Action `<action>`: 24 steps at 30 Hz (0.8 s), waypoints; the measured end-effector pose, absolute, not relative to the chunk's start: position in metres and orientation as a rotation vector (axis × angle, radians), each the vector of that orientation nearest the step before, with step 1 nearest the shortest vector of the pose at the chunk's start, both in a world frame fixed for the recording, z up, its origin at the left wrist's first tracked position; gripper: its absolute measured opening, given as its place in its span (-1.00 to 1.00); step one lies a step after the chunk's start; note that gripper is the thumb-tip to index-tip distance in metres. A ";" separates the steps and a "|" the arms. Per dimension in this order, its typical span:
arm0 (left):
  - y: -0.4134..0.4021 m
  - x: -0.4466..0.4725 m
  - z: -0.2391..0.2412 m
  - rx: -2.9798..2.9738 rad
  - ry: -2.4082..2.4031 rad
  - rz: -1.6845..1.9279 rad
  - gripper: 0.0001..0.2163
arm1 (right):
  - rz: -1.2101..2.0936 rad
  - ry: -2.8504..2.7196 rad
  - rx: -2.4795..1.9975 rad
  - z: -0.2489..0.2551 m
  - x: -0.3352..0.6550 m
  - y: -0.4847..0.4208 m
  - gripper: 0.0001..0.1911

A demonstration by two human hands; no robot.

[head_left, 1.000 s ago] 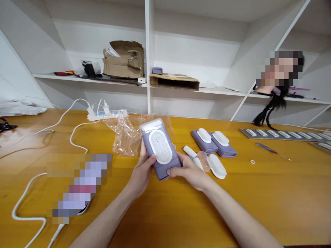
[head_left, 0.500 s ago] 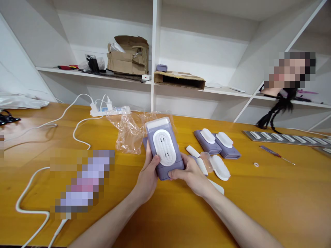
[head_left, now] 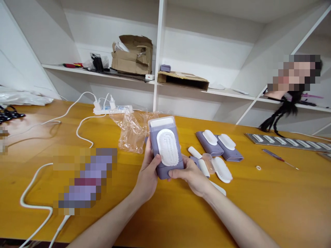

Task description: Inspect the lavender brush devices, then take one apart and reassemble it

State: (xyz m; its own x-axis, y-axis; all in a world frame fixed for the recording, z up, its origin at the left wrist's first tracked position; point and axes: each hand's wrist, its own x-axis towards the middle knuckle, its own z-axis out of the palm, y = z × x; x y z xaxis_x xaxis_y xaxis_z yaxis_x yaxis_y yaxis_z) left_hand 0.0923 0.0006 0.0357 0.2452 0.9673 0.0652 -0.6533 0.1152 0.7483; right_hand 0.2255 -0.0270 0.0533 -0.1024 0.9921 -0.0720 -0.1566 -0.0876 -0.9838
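Both hands hold a purple box-shaped device (head_left: 154, 141) with a white oval insert (head_left: 168, 148) on its face and a pale, see-through end at the top. My left hand (head_left: 147, 172) wraps its left side, thumb at the oval's lower edge. On the lower right my right hand (head_left: 192, 174) grips it, thumb pressed near the bottom. The fingers behind the device are mostly hidden. Just right of the hands lie a loose white oval piece (head_left: 222, 169), a clear cap (head_left: 208, 163) and white rounded pieces (head_left: 194, 152).
Two similar purple devices (head_left: 209, 143) stand farther right, near a screwdriver (head_left: 272, 154), a small ring (head_left: 258, 168) and a metal strip of white ovals (head_left: 281, 142). Crumpled clear plastic (head_left: 131, 136) and a power strip (head_left: 113, 109) lie behind. White cables (head_left: 34, 206) cross the left side.
The device has tilted slightly in my hands, and the dark marks on its white oval no longer show. Both hands keep their hold. The whole view has shifted a little.
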 end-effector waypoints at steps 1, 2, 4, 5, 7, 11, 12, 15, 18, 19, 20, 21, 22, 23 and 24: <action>0.000 0.092 0.036 0.755 0.510 1.258 -0.36 | 1.415 -1.117 -1.135 0.053 0.226 -0.027 -0.67; 0.000 0.092 0.037 0.756 0.512 1.253 -0.36 | 1.413 -1.117 -1.176 0.052 0.226 -0.028 -0.68; -0.001 0.091 0.038 0.768 0.515 1.248 -0.37 | 1.405 -1.121 -1.230 0.053 0.225 -0.029 -0.69; -0.001 0.091 0.038 0.775 0.514 1.245 -0.37 | 1.401 -1.126 -1.228 0.054 0.224 -0.029 -0.69; -0.002 0.091 0.038 0.785 0.503 1.241 -0.37 | 1.395 -1.136 -1.188 0.055 0.221 -0.029 -0.71; -0.003 0.091 0.036 0.762 0.472 1.232 -0.39 | 1.387 -1.148 -1.086 0.054 0.219 -0.029 -0.74; -0.003 0.091 0.036 0.752 0.469 1.230 -0.40 | 1.383 -1.151 -1.071 0.052 0.219 -0.029 -0.74; -0.001 0.093 0.035 0.741 0.467 1.236 -0.40 | 1.361 -1.148 -1.063 0.047 0.219 -0.028 -0.76; 0.001 0.095 0.035 0.761 0.463 1.228 -0.40 | 1.330 -1.116 -1.086 0.046 0.218 -0.027 -0.80; 0.003 0.096 0.034 0.778 0.459 1.227 -0.40 | 1.325 -1.109 -1.090 0.046 0.218 -0.027 -0.80; 0.004 0.096 0.033 0.809 0.457 1.232 -0.40 | 1.325 -1.103 -1.093 0.047 0.217 -0.028 -0.80; 0.006 0.095 0.033 0.859 0.460 1.248 -0.42 | 1.327 -1.101 -1.096 0.047 0.217 -0.028 -0.80; 0.008 0.093 0.033 0.929 0.482 1.277 -0.43 | 1.325 -1.099 -1.102 0.048 0.217 -0.028 -0.82; 0.011 0.090 0.034 1.023 0.530 1.322 -0.44 | 1.314 -1.096 -1.116 0.048 0.218 -0.028 -0.83; 0.014 0.085 0.035 1.143 0.602 1.382 -0.45 | 1.296 -1.094 -1.138 0.048 0.219 -0.028 -0.83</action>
State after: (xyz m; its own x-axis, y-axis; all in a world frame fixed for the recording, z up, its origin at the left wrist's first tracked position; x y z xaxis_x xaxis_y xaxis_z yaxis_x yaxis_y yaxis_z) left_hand 0.0851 0.0135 0.0354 0.1649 0.9463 0.2782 -0.4404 -0.1817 0.8792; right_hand 0.2192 -0.0277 0.0480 -0.0031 0.9993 -0.0368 -0.1314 -0.0369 -0.9906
